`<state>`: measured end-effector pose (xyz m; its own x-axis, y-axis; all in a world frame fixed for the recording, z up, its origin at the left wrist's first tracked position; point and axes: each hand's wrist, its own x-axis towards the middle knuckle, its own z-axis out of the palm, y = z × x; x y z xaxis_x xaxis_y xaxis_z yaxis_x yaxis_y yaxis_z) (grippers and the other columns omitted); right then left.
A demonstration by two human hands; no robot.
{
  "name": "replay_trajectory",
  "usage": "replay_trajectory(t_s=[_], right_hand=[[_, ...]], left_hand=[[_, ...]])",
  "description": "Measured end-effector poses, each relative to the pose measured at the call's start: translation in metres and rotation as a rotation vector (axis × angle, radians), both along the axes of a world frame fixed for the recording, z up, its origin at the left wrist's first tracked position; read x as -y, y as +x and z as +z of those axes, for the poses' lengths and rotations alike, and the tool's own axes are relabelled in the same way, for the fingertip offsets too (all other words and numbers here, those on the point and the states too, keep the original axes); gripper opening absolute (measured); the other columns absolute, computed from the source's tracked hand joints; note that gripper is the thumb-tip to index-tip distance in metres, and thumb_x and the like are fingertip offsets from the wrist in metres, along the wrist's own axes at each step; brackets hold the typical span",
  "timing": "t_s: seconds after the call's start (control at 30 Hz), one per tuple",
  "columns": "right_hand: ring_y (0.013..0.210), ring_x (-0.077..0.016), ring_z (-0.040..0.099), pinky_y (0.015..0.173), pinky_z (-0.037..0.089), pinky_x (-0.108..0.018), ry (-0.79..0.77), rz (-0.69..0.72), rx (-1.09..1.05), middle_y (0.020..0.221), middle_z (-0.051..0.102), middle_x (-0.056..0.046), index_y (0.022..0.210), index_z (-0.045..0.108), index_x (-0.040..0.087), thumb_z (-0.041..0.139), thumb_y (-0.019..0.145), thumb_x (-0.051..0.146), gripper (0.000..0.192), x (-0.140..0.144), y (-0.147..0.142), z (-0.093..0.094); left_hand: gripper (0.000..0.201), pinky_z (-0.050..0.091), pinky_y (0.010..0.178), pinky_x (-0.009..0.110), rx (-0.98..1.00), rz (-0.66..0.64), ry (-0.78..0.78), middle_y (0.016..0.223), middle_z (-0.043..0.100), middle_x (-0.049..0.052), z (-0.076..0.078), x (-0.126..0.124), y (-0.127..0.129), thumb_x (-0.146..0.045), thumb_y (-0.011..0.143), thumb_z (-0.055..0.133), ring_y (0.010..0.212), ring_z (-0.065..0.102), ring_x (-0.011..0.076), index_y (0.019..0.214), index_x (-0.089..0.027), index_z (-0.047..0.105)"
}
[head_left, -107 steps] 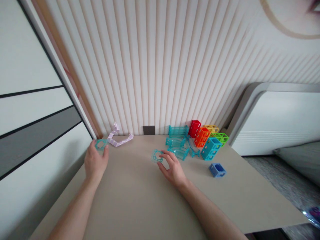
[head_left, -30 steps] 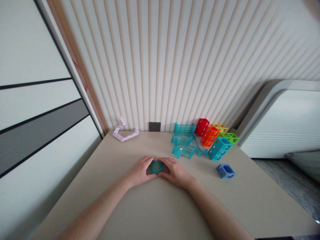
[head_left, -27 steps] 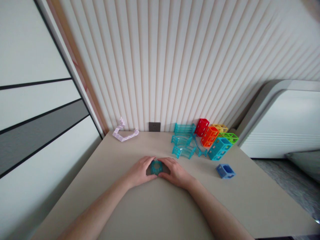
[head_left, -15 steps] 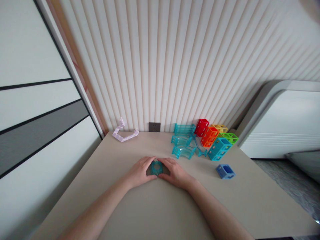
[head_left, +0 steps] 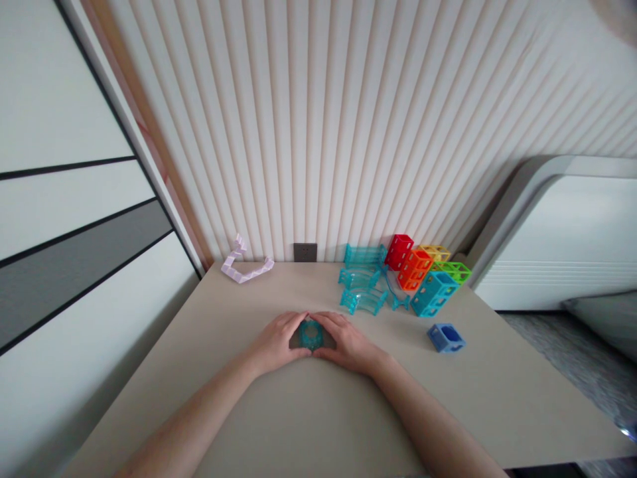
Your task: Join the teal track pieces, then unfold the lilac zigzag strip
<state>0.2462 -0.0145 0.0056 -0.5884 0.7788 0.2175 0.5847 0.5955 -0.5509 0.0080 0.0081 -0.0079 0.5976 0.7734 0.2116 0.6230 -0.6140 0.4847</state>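
A translucent teal square piece (head_left: 311, 341) with a round opening sits low at the middle of the table, ringed by both hands. My left hand (head_left: 279, 342) curves round its left side, thumb in front and fingers behind. From the right, my right hand (head_left: 346, 342) mirrors that grip. The fingertips of both hands meet at the piece's far and near edges, so part of its rim is covered. Off to the right lies a blue cube-shaped block (head_left: 438, 339) with open sides, apart from my hands.
Translucent teal curved track pieces (head_left: 368, 302) lie behind my right hand. Beside them stand red (head_left: 399, 252), orange (head_left: 415, 269), yellow (head_left: 434, 253), green (head_left: 455, 271) and teal (head_left: 434, 295) block stacks. A lilac folded chain (head_left: 242, 275) rests at the back left, near a wall socket (head_left: 305, 252).
The view has shifted slightly, moving the background a little to the left. Both hands keep the same hold round the teal piece.
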Motion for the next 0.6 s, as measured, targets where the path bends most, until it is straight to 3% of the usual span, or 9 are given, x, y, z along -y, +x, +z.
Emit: replay_trajectory(t_s=[0.13,0.33,0.6], right_hand=[[0.128,-0.0282,0.056,0.111,0.043,-0.043,-0.017,-0.004,0.025,0.14,0.06,-0.014,0.15,0.044,0.021,0.076,0.086,0.039,0.074,0.001,0.0,0.001],[0.127,-0.0281,0.057,0.11,0.044,-0.043,-0.015,0.005,0.007,0.138,0.061,-0.014,0.151,0.044,0.021,0.077,0.085,0.039,0.076,0.0,0.001,-0.001],[0.128,-0.0284,0.056,0.11,0.044,-0.045,-0.002,-0.052,-0.049,0.139,0.06,-0.015,0.148,0.047,0.02,0.076,0.086,0.034,0.07,0.003,0.014,0.0]], left_hand=[[0.079,0.049,0.108,0.051,-0.018,-0.01,-0.005,0.135,0.064,0.017,-0.002,-0.001,0.0,-0.041,0.074,0.084,0.126,0.06,0.0321,0.141,-0.017,0.05],[0.081,0.048,0.109,0.053,-0.015,-0.027,0.005,0.138,0.063,0.015,-0.004,-0.002,-0.001,-0.044,0.075,0.083,0.127,0.059,0.0332,0.144,-0.022,0.048],[0.098,0.047,0.109,0.052,-0.009,-0.052,-0.052,0.138,0.062,0.016,-0.004,-0.003,-0.006,-0.044,0.075,0.083,0.128,0.058,0.0314,0.155,-0.023,0.031]])
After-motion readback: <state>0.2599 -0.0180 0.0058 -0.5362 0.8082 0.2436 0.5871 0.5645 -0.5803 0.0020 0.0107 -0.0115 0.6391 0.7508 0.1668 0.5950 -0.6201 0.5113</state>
